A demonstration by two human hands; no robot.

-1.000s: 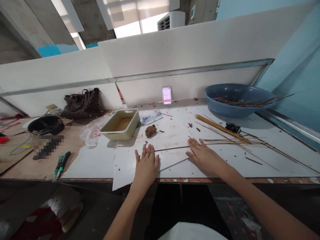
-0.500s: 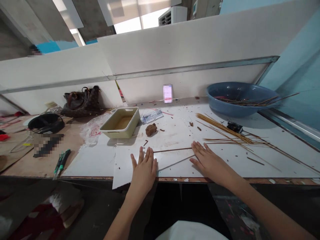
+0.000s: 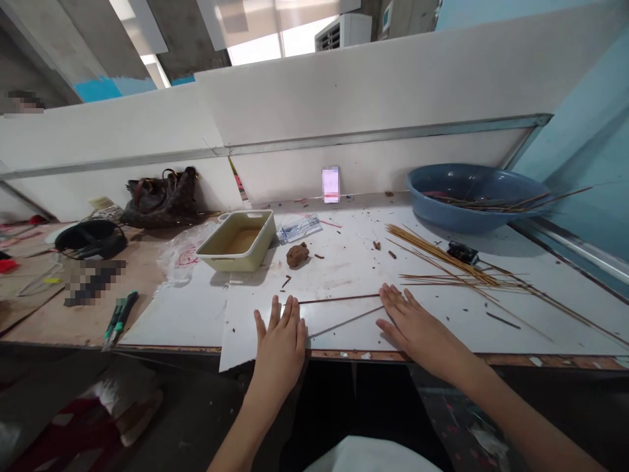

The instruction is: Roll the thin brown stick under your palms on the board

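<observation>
Currently I read both hands flat on white board (image 3: 339,278), fingers spread apart, nothing gripped. Left hand (image 3: 280,344) and right hand (image 3: 417,328) lie either side of thin brown stick (image 3: 339,299), its ends just beside fingertips. Clay lump (image 3: 297,255) sits beyond left hand; loose stick bundle (image 3: 442,269) beyond right, blue basin (image 3: 464,196) behind.

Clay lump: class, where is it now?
Head view: the clay lump lies on the white sheet, right of the cream tray, beyond the left hand.
</observation>
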